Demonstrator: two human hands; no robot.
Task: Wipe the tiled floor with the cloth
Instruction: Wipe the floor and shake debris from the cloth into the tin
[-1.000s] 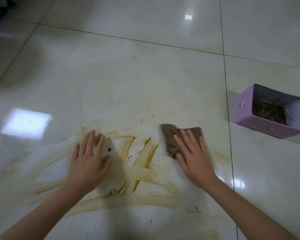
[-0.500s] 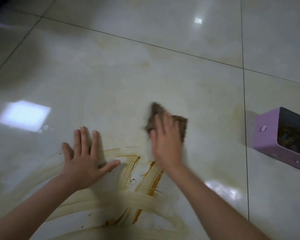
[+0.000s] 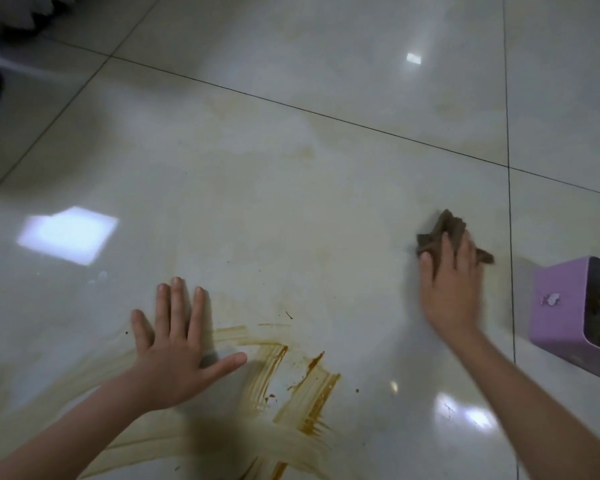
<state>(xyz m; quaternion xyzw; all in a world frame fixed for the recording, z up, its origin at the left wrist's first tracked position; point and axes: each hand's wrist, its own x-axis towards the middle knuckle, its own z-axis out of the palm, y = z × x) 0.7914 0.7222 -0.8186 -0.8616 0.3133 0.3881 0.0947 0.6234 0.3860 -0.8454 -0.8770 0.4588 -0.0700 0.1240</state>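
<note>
Down on a glossy tiled floor [image 3: 291,161]: pale cream, mirror-slick, cut into big squares by thin dark grout lines [image 3: 326,116]. Over on the right, right hand [image 3: 452,289] palm-down on the cloth [image 3: 442,233], fingers laid fairly straight across it, pressing rather than gripping, thumb out at the left edge, all a little blurred. Cloth brown, soft and thick, rumpled into folds, bunched up past the fingertips, one corner poking out to the right. Sitting on the tile just left of a grout line, well apart from the mess.

Left hand [image 3: 177,355] flat on the floor, fingers straight and fanned, thumb stuck out to the right, holding nothing, resting at the upper left edge of the smears [image 3: 302,386]. And what smears: mustard-brown streaks in brush-like parallel bands, darker and grainier at the ends, thinning to a pale yellowish film sweeping off to the lower left, small dark specks scattered around.

At the right edge, a lilac box [image 3: 558,306], rectangular and smooth-sided, open face showing dark brownish stuff inside, standing across the grout line from the cloth. Bright square of reflected light [image 3: 68,233] on the left tile, smaller glints elsewhere. Dark shape [image 3: 0,22] in the top left corner, too cut off to tell.
</note>
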